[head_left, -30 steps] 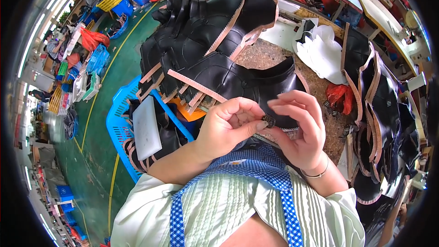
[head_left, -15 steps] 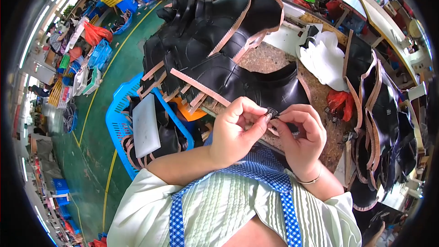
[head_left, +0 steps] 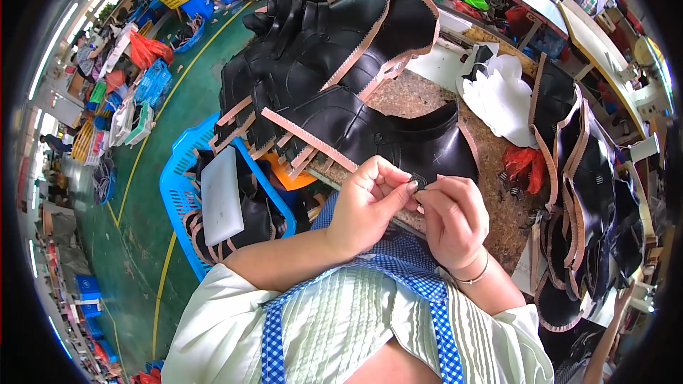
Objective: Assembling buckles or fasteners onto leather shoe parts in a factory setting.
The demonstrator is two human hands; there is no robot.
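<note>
My left hand (head_left: 366, 206) pinches a small black piece with a patterned face, like a buckle (head_left: 418, 180), between thumb and forefinger. Its other side meets the bent fingertips of my right hand (head_left: 457, 220), also closed in a pinch; most of the piece is hidden there. Just beyond my fingers a black leather boot upper (head_left: 420, 146) with pinkish zigzag-cut edges lies on the worn brown tabletop (head_left: 405, 96). More black boot uppers (head_left: 302, 53) are heaped behind it at the far left.
To my left stands a blue plastic basket (head_left: 178, 178) with black pieces and a white slab (head_left: 222, 195). White cut pieces (head_left: 501, 99) and a red bag (head_left: 523, 167) lie on the table. More uppers (head_left: 569, 192) hang at right. Someone else's arm (head_left: 610, 334) shows lower right.
My right hand has drawn in toward the left and its fingers have curled closer around the small black piece. The view has shifted slightly.
</note>
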